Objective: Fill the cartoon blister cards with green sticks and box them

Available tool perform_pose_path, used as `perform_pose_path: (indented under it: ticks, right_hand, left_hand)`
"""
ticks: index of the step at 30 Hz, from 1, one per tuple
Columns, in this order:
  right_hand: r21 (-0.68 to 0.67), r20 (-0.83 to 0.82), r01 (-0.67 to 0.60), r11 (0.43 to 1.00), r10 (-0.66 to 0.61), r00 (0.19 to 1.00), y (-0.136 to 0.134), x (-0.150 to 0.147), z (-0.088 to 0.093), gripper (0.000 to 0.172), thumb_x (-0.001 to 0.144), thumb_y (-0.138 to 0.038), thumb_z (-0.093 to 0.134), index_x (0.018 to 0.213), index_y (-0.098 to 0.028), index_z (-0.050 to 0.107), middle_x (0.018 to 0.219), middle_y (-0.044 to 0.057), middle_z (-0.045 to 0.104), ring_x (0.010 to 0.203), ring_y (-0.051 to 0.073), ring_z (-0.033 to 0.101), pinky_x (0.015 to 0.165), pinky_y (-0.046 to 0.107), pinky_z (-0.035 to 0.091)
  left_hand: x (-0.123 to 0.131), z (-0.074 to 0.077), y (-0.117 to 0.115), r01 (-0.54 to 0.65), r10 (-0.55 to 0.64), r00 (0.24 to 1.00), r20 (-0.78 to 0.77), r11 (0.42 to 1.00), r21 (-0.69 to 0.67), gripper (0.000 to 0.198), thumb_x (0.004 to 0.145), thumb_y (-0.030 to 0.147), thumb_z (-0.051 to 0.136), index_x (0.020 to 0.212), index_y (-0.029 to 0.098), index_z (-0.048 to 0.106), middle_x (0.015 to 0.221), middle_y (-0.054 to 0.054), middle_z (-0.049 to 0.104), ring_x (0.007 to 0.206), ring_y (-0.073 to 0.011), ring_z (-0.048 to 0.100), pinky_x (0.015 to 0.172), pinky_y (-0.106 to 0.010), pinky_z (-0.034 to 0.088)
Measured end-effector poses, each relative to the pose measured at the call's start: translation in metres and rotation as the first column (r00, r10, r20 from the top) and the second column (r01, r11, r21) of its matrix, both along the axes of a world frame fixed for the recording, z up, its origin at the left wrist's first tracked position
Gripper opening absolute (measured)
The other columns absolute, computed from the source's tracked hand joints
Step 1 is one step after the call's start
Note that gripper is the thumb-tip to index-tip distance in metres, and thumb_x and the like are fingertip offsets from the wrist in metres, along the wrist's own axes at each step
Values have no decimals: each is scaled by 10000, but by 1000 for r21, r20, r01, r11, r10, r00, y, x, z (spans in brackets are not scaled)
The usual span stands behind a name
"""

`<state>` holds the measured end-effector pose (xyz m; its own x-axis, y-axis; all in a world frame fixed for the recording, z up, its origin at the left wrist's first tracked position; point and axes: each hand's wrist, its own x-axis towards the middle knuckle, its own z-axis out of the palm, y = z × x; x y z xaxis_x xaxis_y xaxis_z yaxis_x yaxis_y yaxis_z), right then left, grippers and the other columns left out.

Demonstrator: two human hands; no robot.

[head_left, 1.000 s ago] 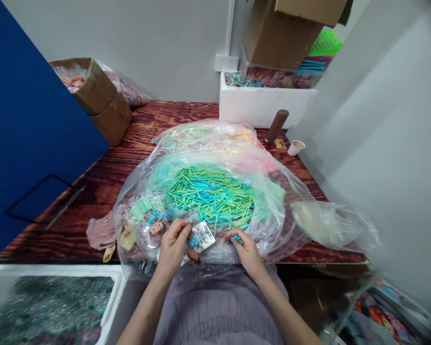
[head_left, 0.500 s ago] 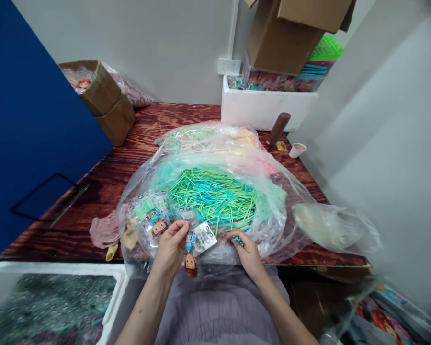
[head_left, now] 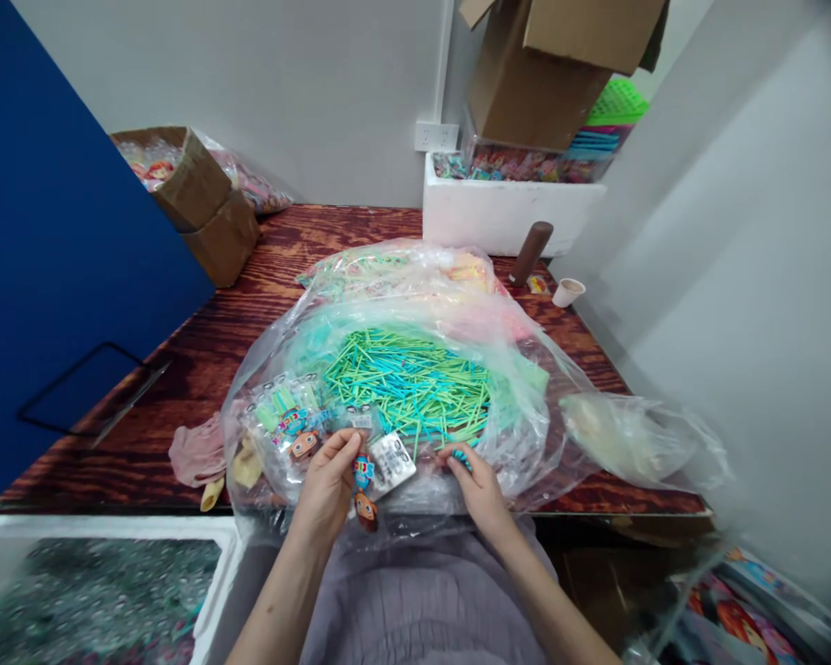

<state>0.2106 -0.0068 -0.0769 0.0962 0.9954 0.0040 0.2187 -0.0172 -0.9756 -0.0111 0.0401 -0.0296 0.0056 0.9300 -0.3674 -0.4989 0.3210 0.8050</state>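
The left hand (head_left: 327, 482) pinches a cartoon packet (head_left: 364, 473) hanging below its grip. The right hand (head_left: 479, 488) clasps teal sticks (head_left: 461, 458); a loose pile (head_left: 408, 380) lies beyond.

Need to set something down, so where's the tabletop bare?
Bare wood shows at the back, between the left-side brown carton and white foam box, and at left, between the blue panel and clear bag. The front middle is crowded with packets, sticks, the left hand and the right hand.

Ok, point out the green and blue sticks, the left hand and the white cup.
Green and blue sticks (head_left: 410, 380): head view, middle of the pile.
Left hand (head_left: 327, 484): head view, back of the hand.
White cup (head_left: 566, 296): head view, outer wall below the rim.
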Motion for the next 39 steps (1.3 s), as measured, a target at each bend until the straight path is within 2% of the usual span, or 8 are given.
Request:
perform_pose_path:
  ticks: [3,6,10,16,21,23,31,39]
  right_hand:
    - [-46,-3,56,997,-56,998,16,10,7,170,896,-342,461,932,-212,565,822,41,669,726,192,626,723,309,482]
    - [-92,233,46,995,-23,972,40,19,12,156,887,-294,408,903,-206,535,816,34,659,608,159,574,616,278,462]
    - [-117,602,8,993,64,796,62,21,9,110,869,-235,433,785,-205,497,812,45,628,739,191,585,686,284,422]
    - [-149,726,4,989,107,679,58,5,8,85,891,-161,457,868,-185,535,911,93,624,835,221,601,724,295,382]
    - [-246,890,60,967,201,410,54,-15,21,187,922,-129,431,1082,-148,527,1073,144,610,843,228,644,673,295,395]
    - [-267,905,86,960,220,364,55,-17,26,207,923,-120,424,1104,-139,524,1085,152,613,850,238,659,664,300,405]
    - [-292,886,107,951,226,405,57,-5,30,212,905,-137,465,1103,-123,539,1101,169,641,944,266,666,725,308,426]
    - [-336,775,57,940,241,585,65,2,22,161,815,-92,508,930,-149,607,989,168,682,919,280,654,718,313,398]
  left_hand:
    - [-2,4,-2,11,-10,1000,-22,1000,24,346,609,398,835,709,163,602,623,47,548,528,-74,476,503,-182,386]
    - [0,5,-5,54,-50,997,-64,996,65,347,691,437,774,658,170,555,570,49,505,512,-80,444,497,-183,365]
    - [0,3,-8,101,-94,991,-93,993,66,348,736,463,738,689,166,561,579,51,498,525,-76,434,508,-175,351]
    - [-9,-6,-7,129,-125,985,-122,991,27,329,707,431,774,757,163,590,646,56,500,552,-62,424,523,-156,333]
    - [-7,-9,-8,208,-196,966,-167,977,54,330,762,454,718,731,161,570,635,52,465,551,-66,387,518,-159,315]
    - [-7,-9,-9,231,-217,958,-185,972,54,330,780,468,693,732,168,566,630,53,450,543,-70,373,506,-163,304]
    - [-9,-7,-11,268,-233,926,-297,960,81,322,778,467,688,742,168,575,640,52,429,567,-78,368,515,-166,298]
    - [-6,-9,-13,250,-217,936,-277,964,87,305,773,450,697,743,167,587,638,50,440,567,-75,378,509,-158,303]
